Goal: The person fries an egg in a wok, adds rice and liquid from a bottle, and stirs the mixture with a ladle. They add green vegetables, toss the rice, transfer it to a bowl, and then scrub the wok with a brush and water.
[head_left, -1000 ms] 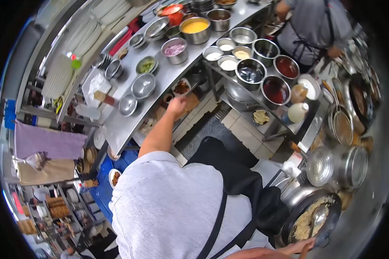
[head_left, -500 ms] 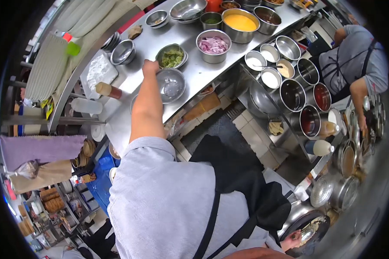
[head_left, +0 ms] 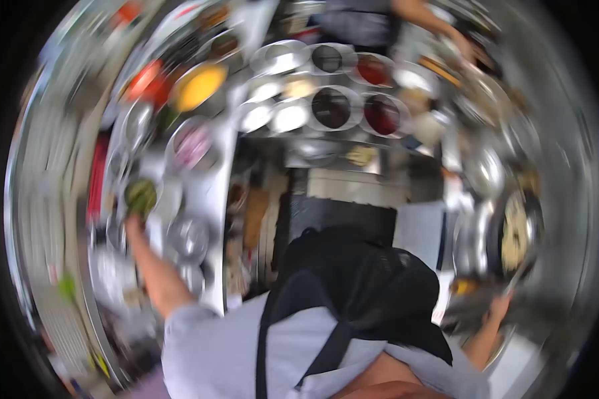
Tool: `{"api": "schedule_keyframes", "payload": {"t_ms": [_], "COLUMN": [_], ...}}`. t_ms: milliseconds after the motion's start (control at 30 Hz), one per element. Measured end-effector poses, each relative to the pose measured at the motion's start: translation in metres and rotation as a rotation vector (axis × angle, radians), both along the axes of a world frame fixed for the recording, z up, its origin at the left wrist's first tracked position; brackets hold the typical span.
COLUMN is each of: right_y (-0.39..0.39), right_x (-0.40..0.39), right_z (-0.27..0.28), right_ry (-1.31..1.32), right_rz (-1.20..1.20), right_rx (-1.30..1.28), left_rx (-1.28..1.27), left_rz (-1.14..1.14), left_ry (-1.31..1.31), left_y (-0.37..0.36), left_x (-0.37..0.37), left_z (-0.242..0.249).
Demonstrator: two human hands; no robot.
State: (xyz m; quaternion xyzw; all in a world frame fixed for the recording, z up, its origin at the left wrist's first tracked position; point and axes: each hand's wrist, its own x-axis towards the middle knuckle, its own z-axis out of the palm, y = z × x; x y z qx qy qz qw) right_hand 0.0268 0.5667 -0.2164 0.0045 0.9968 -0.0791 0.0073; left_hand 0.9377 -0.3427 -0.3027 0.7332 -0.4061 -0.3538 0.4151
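Over at the left counter, my left hand [head_left: 134,223] is closed at the near edge of a bowl of chopped green vegetables [head_left: 141,195]; motion blur softens its fingers. A pale metal bowl [head_left: 168,201] lies just right of the greens, with another metal bowl [head_left: 188,239] nearer to me. On the opposite side, my right hand [head_left: 498,308] grips the long handle of a ladle [head_left: 520,271]. The ladle reaches into a dark wok [head_left: 496,234] holding pale food [head_left: 514,229].
Farther along the left counter stand a pot of sliced purple onion [head_left: 192,143] and a pot of yellow liquid [head_left: 199,88]. Ahead, a rack holds several sauce pots [head_left: 331,108]. A person's arm [head_left: 432,23] reaches over the stove at the top right. Stacked plates [head_left: 46,199] line the far left.
My view has swung right, bringing the wok and my right hand fully in sight. The greens bowl now shows beside the pale bowl, with my left hand at its near side. The picture is more blurred.
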Motion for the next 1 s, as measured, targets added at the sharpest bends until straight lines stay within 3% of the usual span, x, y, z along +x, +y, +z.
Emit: {"api": "schedule_keyframes", "payload": {"t_ms": [33, 67, 100, 133, 267, 367, 400, 467, 500, 533, 567, 600, 667, 733, 767, 800, 1000], "right_y": [-0.025, -0.033, -0.057, -0.071, -0.051, -0.045, -0.035, -0.019, -0.019, -0.035, -0.025, -0.023, -0.023, -0.017, -0.008, -0.001, 0.013], "right_x": [0.03, 0.048, 0.068, 0.073, 0.081, 0.106, 0.116, 0.14, 0.151, 0.159, 0.174, 0.189, 0.207, 0.217, 0.226, 0.229, 0.238], "right_z": [0.015, 0.016, 0.03, 0.045, 0.014, 0.009, -0.004, -0.033, -0.038, -0.015, -0.042, -0.045, -0.04, -0.017, -0.027, -0.021, 0.013], "right_ry": [-0.124, -0.074, -0.092, -0.261, -0.305, -0.409, -0.407, -0.225, -0.197, -0.357, -0.218, -0.149, -0.098, -0.209, -0.005, -0.056, -0.162], "right_rz": [-0.111, -0.097, -0.122, -0.196, -0.274, -0.257, -0.275, -0.237, -0.258, -0.449, -0.36, -0.346, -0.383, -0.523, -0.445, -0.5, -0.623], "right_rx": [0.0, 0.127, 0.178, 0.259, 0.21, -0.232, -0.251, -0.53, -0.607, -0.666, -0.63, -0.658, -0.704, -0.717, -0.684, -0.659, -0.623], "left_rx": [-0.205, 0.134, -0.218, -0.154, -0.28, -0.315, -0.29, -0.191, -0.324, -0.344, -0.261, -0.467, -1.074, -1.159, -1.246, -1.278, -1.346], "left_rz": [0.123, 0.094, -0.071, -0.104, -0.645, -0.972, -1.155, -1.386, -1.613, -1.675, -1.692, -1.768, -1.82, -1.833, -1.799, -1.774, -1.615], "left_ry": [0.109, -0.222, -0.078, 0.01, 0.241, 0.39, 0.402, 0.397, 0.301, 0.244, 0.408, 0.337, 0.087, 0.039, -0.025, -0.102, 0.21], "left_y": [0.012, 0.001, 0.003, 0.019, 0.071, 0.133, 0.156, 0.22, 0.246, 0.282, 0.336, 0.359, 0.432, 0.485, 0.509, 0.527, 0.593], "left_x": [-0.036, -0.065, -0.091, -0.149, -0.36, -0.546, -0.603, -0.712, -0.763, -0.813, -0.852, -0.9, -0.958, -1.009, -1.023, -1.043, -1.099], "left_z": [0.023, 0.074, 0.081, 0.121, 0.17, 0.183, 0.187, 0.198, 0.198, 0.2, 0.215, 0.199, 0.219, 0.218, 0.226, 0.23, 0.266]}}
